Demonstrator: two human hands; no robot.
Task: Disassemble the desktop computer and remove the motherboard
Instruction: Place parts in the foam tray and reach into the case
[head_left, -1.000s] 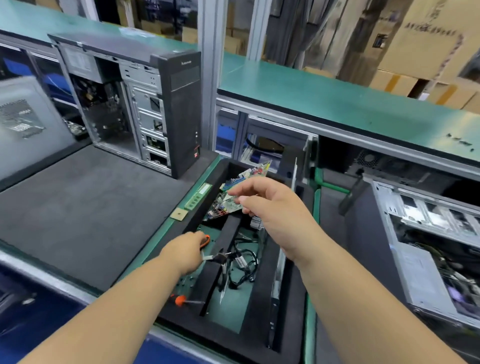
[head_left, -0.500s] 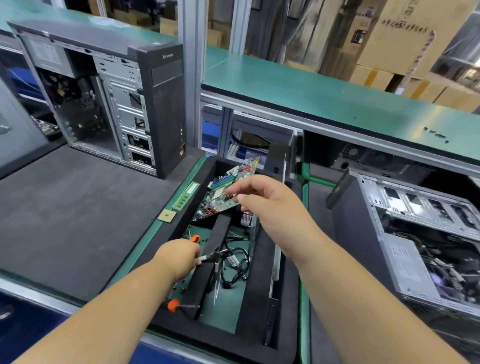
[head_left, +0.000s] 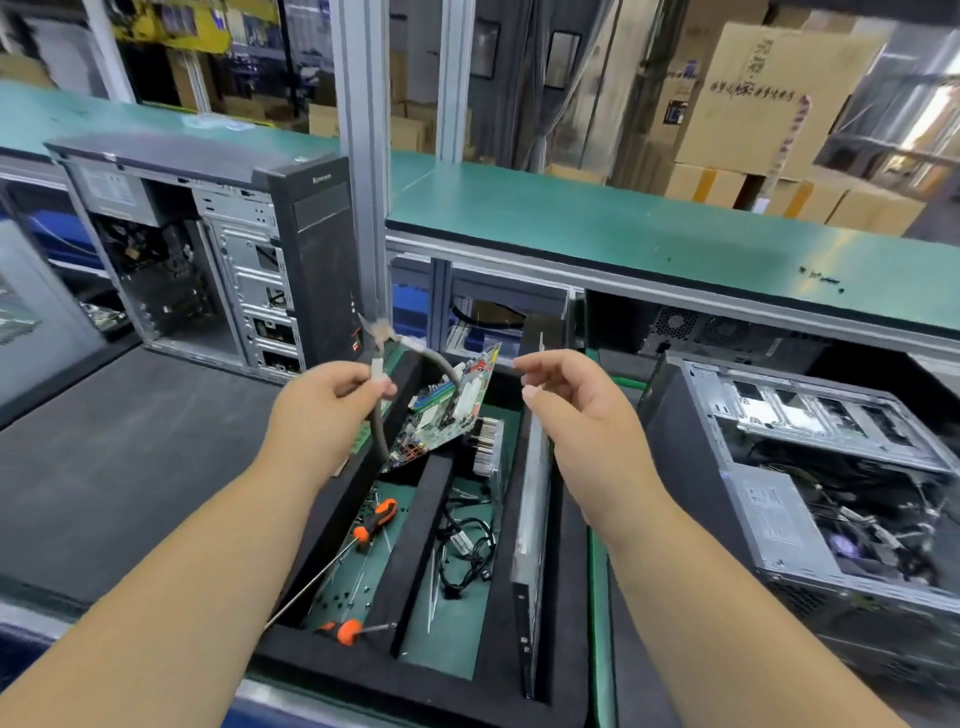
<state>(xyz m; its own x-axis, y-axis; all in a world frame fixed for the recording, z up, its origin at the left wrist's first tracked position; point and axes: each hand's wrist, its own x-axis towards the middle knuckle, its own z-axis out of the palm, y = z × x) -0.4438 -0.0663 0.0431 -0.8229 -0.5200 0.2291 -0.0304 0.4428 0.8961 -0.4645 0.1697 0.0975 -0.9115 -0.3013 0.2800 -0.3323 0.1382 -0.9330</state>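
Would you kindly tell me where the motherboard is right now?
In the head view the motherboard leans tilted at the far end of the black tray, centre frame, between the left hand and right hand.

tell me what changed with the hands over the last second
The left hand rose out of the tray, gripping a pair of pliers with grey handles. The right hand left the motherboard and is open. The motherboard leans in the tray as before; both screwdrivers remain.

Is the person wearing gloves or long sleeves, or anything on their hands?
No gloves. The left hand and the right hand are both bare, with short, unpainted nails. No sleeves show on either forearm all the way to the picture's edge, and no watch, ring or wristband is visible.
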